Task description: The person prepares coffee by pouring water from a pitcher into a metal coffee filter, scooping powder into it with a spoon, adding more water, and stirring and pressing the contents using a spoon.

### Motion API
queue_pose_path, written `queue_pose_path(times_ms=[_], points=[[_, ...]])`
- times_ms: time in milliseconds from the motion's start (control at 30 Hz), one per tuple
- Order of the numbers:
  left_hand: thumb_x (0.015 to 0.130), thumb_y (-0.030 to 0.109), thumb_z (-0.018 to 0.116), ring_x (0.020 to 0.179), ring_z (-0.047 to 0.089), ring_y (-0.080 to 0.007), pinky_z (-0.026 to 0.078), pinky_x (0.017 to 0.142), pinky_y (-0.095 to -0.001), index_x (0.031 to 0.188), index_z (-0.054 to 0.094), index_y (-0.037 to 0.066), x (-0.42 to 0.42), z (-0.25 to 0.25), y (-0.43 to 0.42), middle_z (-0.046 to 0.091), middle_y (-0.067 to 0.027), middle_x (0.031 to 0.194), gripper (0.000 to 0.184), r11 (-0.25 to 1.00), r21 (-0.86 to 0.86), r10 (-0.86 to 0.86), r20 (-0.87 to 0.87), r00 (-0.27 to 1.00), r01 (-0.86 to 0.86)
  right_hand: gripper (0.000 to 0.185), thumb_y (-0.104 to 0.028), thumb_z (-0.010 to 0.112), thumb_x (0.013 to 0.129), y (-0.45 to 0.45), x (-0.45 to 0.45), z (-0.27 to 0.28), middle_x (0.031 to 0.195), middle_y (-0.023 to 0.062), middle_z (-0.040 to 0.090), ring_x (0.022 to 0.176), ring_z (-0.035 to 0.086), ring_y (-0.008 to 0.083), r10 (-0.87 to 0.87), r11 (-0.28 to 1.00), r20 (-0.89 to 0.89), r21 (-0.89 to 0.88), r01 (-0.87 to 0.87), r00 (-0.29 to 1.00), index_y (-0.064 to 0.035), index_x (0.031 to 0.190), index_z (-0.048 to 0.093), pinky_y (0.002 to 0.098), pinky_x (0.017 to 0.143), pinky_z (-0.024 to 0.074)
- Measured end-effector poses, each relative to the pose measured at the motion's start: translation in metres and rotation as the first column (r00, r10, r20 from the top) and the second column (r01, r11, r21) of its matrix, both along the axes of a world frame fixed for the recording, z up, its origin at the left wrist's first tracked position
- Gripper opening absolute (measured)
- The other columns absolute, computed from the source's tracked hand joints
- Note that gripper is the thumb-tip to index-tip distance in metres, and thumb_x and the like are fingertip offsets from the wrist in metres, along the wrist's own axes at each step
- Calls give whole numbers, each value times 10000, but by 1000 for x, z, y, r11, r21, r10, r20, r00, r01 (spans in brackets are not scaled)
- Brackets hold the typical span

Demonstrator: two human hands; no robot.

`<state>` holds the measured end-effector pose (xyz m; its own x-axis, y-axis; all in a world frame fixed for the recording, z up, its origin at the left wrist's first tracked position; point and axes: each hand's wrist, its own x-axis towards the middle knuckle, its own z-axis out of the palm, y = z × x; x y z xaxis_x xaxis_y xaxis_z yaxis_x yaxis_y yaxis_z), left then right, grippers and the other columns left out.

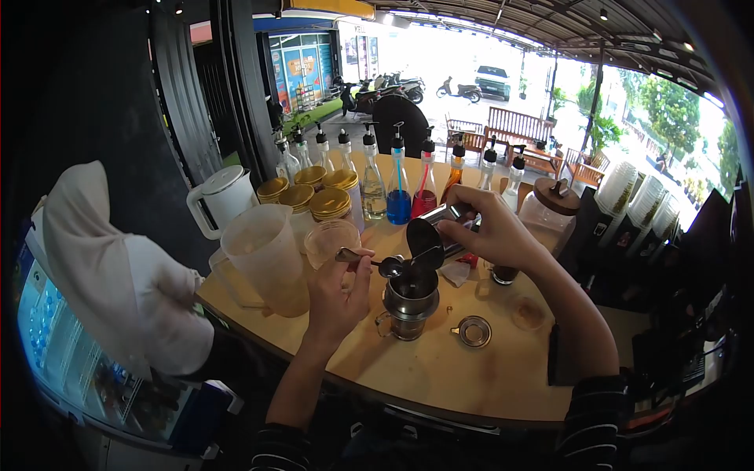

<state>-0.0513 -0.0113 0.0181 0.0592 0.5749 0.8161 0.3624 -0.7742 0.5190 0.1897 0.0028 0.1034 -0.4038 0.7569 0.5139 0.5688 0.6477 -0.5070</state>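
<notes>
My left hand [339, 297] pinches a metal spoon [390, 267], its bowl over a metal drip coffee filter [411, 302]. The filter sits on a glass mug [406, 327] with a handle at its left. My right hand [491, 226] is closed around a silver canister [453, 216], tilted so its dark round mouth faces the filter. The spoon's bowl is close to that mouth; whether they touch I cannot tell. What lies inside the filter is too dark to make out. A small round metal piece with a tab [474, 332] lies right of the mug.
A plastic pitcher [263, 259], a white kettle [224, 196] and gold-lidded jars [330, 206] stand left. Pump bottles [398, 184] line the back. A wooden-lidded jar [550, 212] and stacked cups [636, 196] are right. Another person [118, 275] stands at the left.
</notes>
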Motion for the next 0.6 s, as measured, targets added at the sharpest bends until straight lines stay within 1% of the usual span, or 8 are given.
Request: queue_pose_path(times_ms=[100,167,300,367,500,600], points=[[884,32,596,689,665,-182,503,629,-285,951,641,-7,-2,0,3,658,-108,766,90,1000,7,-14,-1,1000,14,170,-97,653,835,-2,-5,1,648,54,577,584,550,76,15,1000,-52,-9,-15,999,8,872,524,280,551,438],[884,34,596,689,665,-181,503,629,-285,950,641,-6,-3,0,4,657,-106,764,90,1000,3,-24,0,1000,24,190,-136,667,844,-6,-7,7,721,51,545,672,480,103,-63,990,7,-125,63,998,-7,889,535,281,652,421],[886,40,598,691,664,-177,500,627,-283,949,640,-4,-4,-2,8,656,-104,764,88,999,6,-46,-8,999,46,195,-139,672,837,-8,-10,9,704,46,529,653,454,108,-61,988,-27,-141,57,998,-11,887,534,287,619,403],[886,39,597,693,663,-176,499,627,-283,950,640,-3,-3,-3,9,657,-104,767,88,998,2,-58,-8,998,58,175,-68,644,842,-8,-9,9,708,87,592,687,657,143,-71,997,41,-29,72,997,42,885,515,302,601,492],[887,38,598,700,663,-174,498,629,-283,953,638,-3,-2,-4,13,657,-102,773,88,997,3,-82,-12,997,82,171,-62,642,843,-14,-7,12,718,94,591,694,659,153,-103,994,23,-44,104,994,44,887,516,304,610,493],[886,37,599,699,663,-175,499,631,-284,950,637,-3,0,-5,16,658,-102,774,85,995,5,-97,-12,995,97,163,-55,637,849,-19,-5,16,740,98,602,716,676,161,-153,986,68,-61,157,986,45,896,517,296,622,501]])
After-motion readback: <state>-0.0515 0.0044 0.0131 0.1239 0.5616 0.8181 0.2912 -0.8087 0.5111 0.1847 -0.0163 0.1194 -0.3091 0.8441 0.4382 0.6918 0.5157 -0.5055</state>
